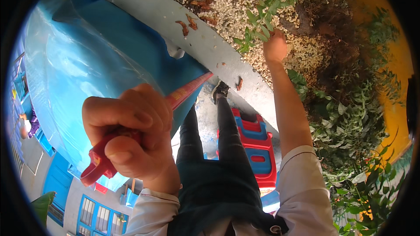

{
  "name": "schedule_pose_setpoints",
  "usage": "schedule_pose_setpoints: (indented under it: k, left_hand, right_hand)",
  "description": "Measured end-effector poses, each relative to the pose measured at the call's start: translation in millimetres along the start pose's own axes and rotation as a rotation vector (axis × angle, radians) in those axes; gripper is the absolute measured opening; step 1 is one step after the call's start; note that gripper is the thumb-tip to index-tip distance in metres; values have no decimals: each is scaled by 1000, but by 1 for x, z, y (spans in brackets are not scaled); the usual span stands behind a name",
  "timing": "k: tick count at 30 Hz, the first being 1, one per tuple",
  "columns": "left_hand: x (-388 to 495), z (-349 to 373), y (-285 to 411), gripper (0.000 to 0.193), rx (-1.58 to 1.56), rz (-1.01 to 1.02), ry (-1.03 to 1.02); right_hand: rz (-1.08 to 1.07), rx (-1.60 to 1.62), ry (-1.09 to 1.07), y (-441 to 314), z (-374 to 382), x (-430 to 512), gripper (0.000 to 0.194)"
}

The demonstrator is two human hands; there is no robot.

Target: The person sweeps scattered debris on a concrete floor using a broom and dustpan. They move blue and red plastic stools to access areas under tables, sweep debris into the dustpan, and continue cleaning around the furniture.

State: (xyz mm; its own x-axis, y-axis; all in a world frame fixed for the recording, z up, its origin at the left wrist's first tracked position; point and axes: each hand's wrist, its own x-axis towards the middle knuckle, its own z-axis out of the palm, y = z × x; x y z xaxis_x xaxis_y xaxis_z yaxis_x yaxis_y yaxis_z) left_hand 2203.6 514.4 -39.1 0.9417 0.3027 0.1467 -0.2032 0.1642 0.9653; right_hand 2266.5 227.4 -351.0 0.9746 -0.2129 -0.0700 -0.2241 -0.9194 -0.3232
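My left hand (137,137) is wrapped around the grip of a red pole (192,88), close to the camera. A looped red plastic end (95,170) sticks out past my thumb. The pole slants away towards the concrete kerb, and its lower end is hidden or cut off from sight. At the upper right, my right hand (275,47) reaches over the kerb to a gravel bed. Its fingers are closed at a green leafy stem (262,29); the fingertips are partly hidden by leaves.
A curved concrete kerb (210,39) with dry curled leaves (192,23) borders the pale gravel (229,9). A shiny blue cover (98,49) spreads on the left. Red and blue plastic furniture (259,154) stands beside my legs. Shrubs (351,114) line a yellow wall (397,85). Another person (29,124) is far left.
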Motion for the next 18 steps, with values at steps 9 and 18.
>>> schedule_pose_setpoints:
  k: [9, 18]
  left_hand:
    - [6, -3, -6, 32, -60, -21, -46]
    - [6, 0, -7, 36, -14, 12, 2]
  right_hand:
    - [75, 366, -348, -22, -49, -76, 21]
    - [-6, 178, -535, -13, -24, -197, 45]
